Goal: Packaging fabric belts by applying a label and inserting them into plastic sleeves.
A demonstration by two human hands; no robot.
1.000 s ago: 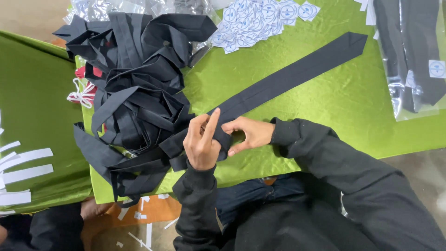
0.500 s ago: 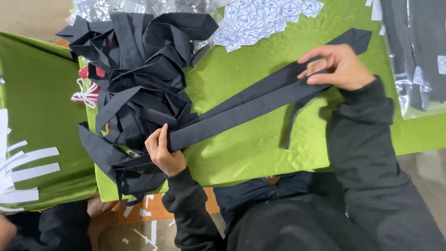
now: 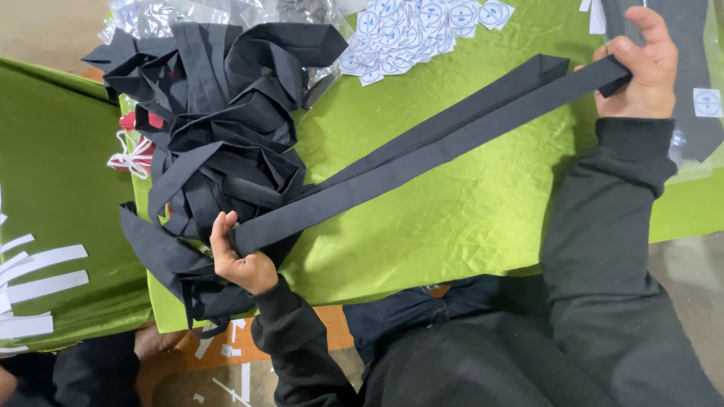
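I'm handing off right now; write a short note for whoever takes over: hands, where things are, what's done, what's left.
Left hand: shut on the near end of the black fabric strip.
Right hand: shut on its far end, strip doubled and stretched across the green cloth.
Pile of black strips beside the left hand; round paper labels beyond.
Done: one strip pulled taut.
Left: the pile remains tangled.

Your surface (image 3: 467, 226) wears a wrinkled lime-green cloth. At its far edge you have a scatter of round white stickers (image 3: 422, 26) with blue print, just beside crumpled clear plastic bags (image 3: 162, 15). A red item with white cord (image 3: 136, 151) peeks out at the cloth's left edge. To your left, a darker green cloth (image 3: 53, 173) carries white paper strips (image 3: 34, 279). On your right, bagged dark pieces (image 3: 697, 83) lie. Paper scraps (image 3: 230, 365) dot the orange floor below.
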